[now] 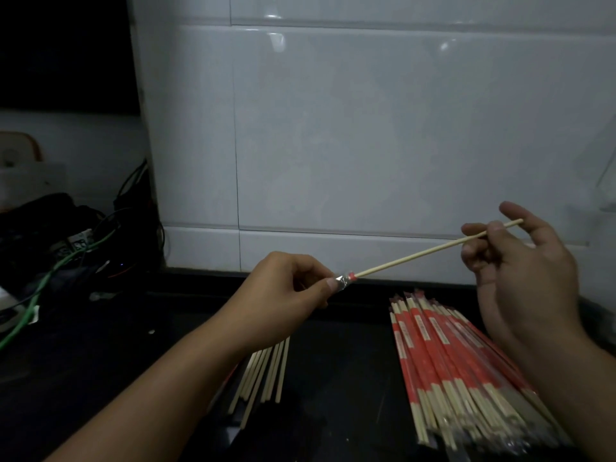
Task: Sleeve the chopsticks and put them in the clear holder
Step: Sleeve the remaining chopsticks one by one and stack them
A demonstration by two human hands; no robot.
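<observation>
Chopsticks (263, 375) lie bare on the counter (340, 361) under the left hand (283, 291), which pinches a thin, crinkly sleeve (345, 280). The right hand (520, 261) pinches the light, stiff chopstick (416, 255) near its far end, its tip at the sleeve mouth. The clear holder is not identifiable.
</observation>
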